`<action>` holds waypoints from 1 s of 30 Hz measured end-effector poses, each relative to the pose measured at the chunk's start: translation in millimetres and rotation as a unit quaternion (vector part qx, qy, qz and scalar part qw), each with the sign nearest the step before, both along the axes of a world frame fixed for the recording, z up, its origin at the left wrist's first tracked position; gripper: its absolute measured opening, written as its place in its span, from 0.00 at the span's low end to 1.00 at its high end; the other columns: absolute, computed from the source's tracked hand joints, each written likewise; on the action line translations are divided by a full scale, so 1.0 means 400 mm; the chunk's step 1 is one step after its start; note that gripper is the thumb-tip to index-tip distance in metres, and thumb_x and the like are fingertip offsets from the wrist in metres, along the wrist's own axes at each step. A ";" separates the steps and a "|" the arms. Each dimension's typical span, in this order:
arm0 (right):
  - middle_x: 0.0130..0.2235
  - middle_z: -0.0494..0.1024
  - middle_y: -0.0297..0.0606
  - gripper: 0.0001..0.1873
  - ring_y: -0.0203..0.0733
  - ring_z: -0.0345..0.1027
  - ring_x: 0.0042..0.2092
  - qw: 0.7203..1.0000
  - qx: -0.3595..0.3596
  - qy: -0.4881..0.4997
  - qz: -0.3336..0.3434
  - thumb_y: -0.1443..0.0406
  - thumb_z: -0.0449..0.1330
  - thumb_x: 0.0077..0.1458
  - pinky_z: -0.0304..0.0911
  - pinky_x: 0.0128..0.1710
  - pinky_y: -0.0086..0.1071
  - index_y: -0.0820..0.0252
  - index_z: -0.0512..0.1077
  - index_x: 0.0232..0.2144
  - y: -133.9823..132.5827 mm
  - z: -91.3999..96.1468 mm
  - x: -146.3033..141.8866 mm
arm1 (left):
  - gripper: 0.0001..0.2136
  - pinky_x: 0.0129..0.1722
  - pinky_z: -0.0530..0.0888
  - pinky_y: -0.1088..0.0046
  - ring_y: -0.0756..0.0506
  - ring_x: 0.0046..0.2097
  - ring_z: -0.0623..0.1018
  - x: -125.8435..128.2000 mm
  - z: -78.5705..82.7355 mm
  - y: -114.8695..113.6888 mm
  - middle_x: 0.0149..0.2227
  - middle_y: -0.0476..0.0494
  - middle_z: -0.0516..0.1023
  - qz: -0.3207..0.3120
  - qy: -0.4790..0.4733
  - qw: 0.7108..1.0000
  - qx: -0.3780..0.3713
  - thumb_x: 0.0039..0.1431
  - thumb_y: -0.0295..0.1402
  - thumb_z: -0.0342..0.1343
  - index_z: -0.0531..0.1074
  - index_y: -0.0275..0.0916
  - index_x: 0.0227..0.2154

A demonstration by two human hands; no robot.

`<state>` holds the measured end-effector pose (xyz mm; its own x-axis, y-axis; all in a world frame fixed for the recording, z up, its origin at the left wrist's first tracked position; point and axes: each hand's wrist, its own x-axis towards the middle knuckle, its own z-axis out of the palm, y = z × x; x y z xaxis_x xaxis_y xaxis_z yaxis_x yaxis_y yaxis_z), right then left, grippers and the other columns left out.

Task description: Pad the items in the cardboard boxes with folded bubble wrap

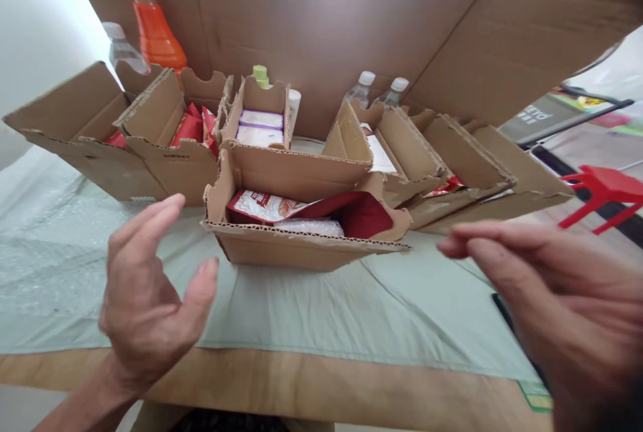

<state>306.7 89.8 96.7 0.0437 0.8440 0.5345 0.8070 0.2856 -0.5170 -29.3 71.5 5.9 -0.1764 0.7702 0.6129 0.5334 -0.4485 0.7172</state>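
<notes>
My left hand (148,291) hovers open above the pale green cloth (301,311), fingers curved and apart, just left of a small cardboard tray (296,248). The tray holds red-and-white packets (271,206) and a clear plastic bag (311,226). My right hand (557,298) floats to the right of the tray, fingers stretched out together and pointing left, with nothing in it. Neither hand touches the tray.
Several more cardboard trays (165,151) stand in a row behind, with red packets, white packs (260,127) and bottles, among them an orange bottle (155,27). A large cardboard sheet (351,17) rises at the back. A red plastic stool (603,194) stands at right.
</notes>
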 end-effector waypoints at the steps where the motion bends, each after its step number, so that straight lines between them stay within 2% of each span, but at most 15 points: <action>1: 0.38 0.85 0.35 0.11 0.45 0.78 0.39 0.999 -0.019 0.037 -0.010 0.52 0.64 0.65 0.72 0.43 0.41 0.47 0.81 0.44 -0.020 -0.046 0.012 | 0.36 0.73 0.63 0.47 0.35 0.72 0.64 0.003 -0.016 0.003 0.70 0.45 0.64 0.001 -0.052 0.998 -0.020 0.60 0.30 0.65 0.60 0.54 0.69; 4: 0.50 0.83 0.42 0.21 0.48 0.78 0.46 0.989 -0.091 0.096 0.059 0.52 0.64 0.62 0.75 0.46 0.44 0.52 0.76 0.54 -0.028 -0.181 -0.005 | 0.34 0.67 0.71 0.46 0.33 0.67 0.71 0.030 -0.056 0.028 0.67 0.40 0.68 -0.049 -0.170 0.975 -0.133 0.59 0.37 0.65 0.62 0.47 0.67; 6: 0.55 0.79 0.45 0.25 0.50 0.76 0.50 0.981 -0.109 0.124 0.104 0.52 0.64 0.61 0.74 0.49 0.46 0.54 0.72 0.57 -0.003 -0.237 -0.046 | 0.32 0.65 0.72 0.46 0.33 0.63 0.74 0.053 -0.071 0.047 0.62 0.38 0.72 -0.072 -0.200 0.958 -0.193 0.56 0.39 0.66 0.65 0.43 0.63; 9: 0.52 0.80 0.44 0.22 0.50 0.74 0.50 0.972 -0.107 0.157 0.142 0.52 0.62 0.60 0.72 0.51 0.47 0.55 0.72 0.52 0.025 -0.260 -0.100 | 0.31 0.64 0.72 0.48 0.35 0.60 0.76 0.082 -0.071 0.052 0.58 0.39 0.75 -0.059 -0.215 0.952 -0.208 0.54 0.39 0.66 0.66 0.42 0.60; 11: 0.48 0.80 0.44 0.21 0.51 0.74 0.48 0.971 -0.102 0.166 0.137 0.52 0.63 0.59 0.72 0.50 0.47 0.56 0.72 0.50 0.005 -0.256 -0.108 | 0.30 0.64 0.71 0.50 0.36 0.60 0.76 0.098 -0.070 0.021 0.59 0.39 0.74 -0.062 -0.213 0.953 -0.204 0.55 0.38 0.65 0.65 0.43 0.61; 13: 0.47 0.81 0.45 0.22 0.53 0.74 0.47 0.977 -0.099 0.159 0.106 0.50 0.64 0.59 0.72 0.48 0.48 0.57 0.73 0.49 -0.054 -0.256 -0.090 | 0.28 0.66 0.69 0.52 0.36 0.61 0.75 0.112 -0.083 -0.050 0.58 0.39 0.75 -0.068 -0.194 0.957 -0.206 0.57 0.37 0.64 0.66 0.43 0.60; 16: 0.44 0.80 0.44 0.19 0.53 0.75 0.45 0.984 -0.094 0.139 0.054 0.50 0.64 0.61 0.71 0.47 0.47 0.56 0.74 0.46 -0.190 -0.272 -0.044 | 0.24 0.66 0.70 0.53 0.34 0.61 0.76 0.118 -0.137 -0.218 0.53 0.38 0.79 -0.043 -0.150 0.956 -0.248 0.59 0.39 0.65 0.71 0.42 0.57; 18: 0.42 0.79 0.43 0.16 0.52 0.74 0.43 0.985 -0.091 0.138 0.038 0.52 0.62 0.63 0.71 0.46 0.46 0.56 0.74 0.44 -0.274 -0.279 -0.032 | 0.21 0.63 0.74 0.53 0.33 0.57 0.79 0.102 -0.174 -0.328 0.48 0.36 0.81 -0.027 -0.115 0.950 -0.290 0.59 0.41 0.66 0.75 0.40 0.53; 20: 0.44 0.79 0.43 0.16 0.53 0.74 0.44 0.983 -0.086 0.157 0.051 0.52 0.61 0.65 0.71 0.47 0.46 0.55 0.74 0.47 -0.319 -0.273 -0.055 | 0.19 0.60 0.77 0.54 0.34 0.53 0.81 0.066 -0.187 -0.394 0.46 0.37 0.82 -0.035 -0.084 0.947 -0.308 0.61 0.41 0.66 0.75 0.40 0.52; 22: 0.52 0.78 0.46 0.23 0.55 0.73 0.52 0.975 -0.084 0.184 0.089 0.51 0.61 0.65 0.69 0.54 0.49 0.54 0.71 0.56 -0.308 -0.250 -0.110 | 0.22 0.63 0.75 0.55 0.36 0.56 0.80 0.022 -0.163 -0.397 0.49 0.38 0.82 -0.030 -0.086 0.957 -0.274 0.62 0.38 0.66 0.72 0.41 0.57; 24: 0.60 0.74 0.47 0.31 0.57 0.68 0.60 0.963 -0.086 0.210 0.144 0.48 0.62 0.63 0.65 0.61 0.51 0.52 0.66 0.64 -0.251 -0.218 -0.177 | 0.26 0.68 0.69 0.54 0.37 0.62 0.76 -0.013 -0.110 -0.351 0.57 0.39 0.78 -0.014 -0.117 0.972 -0.202 0.64 0.35 0.64 0.67 0.44 0.64; 27: 0.61 0.74 0.45 0.33 0.56 0.68 0.61 0.942 -0.082 0.243 0.215 0.46 0.61 0.63 0.64 0.63 0.52 0.52 0.66 0.64 -0.152 -0.179 -0.245 | 0.32 0.72 0.63 0.53 0.38 0.68 0.70 -0.021 -0.030 -0.269 0.66 0.40 0.70 0.000 -0.147 0.983 -0.110 0.66 0.33 0.62 0.60 0.50 0.69; 28: 0.61 0.75 0.45 0.32 0.56 0.68 0.61 0.936 -0.078 0.256 0.228 0.45 0.61 0.63 0.64 0.63 0.51 0.52 0.67 0.63 -0.130 -0.175 -0.251 | 0.33 0.73 0.62 0.53 0.38 0.69 0.69 -0.013 -0.016 -0.255 0.67 0.40 0.68 0.005 -0.145 0.985 -0.097 0.65 0.33 0.62 0.58 0.50 0.70; 30: 0.61 0.75 0.45 0.31 0.54 0.68 0.62 0.930 -0.066 0.278 0.230 0.46 0.60 0.64 0.64 0.64 0.49 0.53 0.67 0.63 -0.113 -0.188 -0.235 | 0.35 0.73 0.62 0.51 0.36 0.70 0.68 0.019 -0.020 -0.255 0.67 0.37 0.68 0.008 -0.127 0.986 -0.106 0.65 0.33 0.63 0.55 0.48 0.72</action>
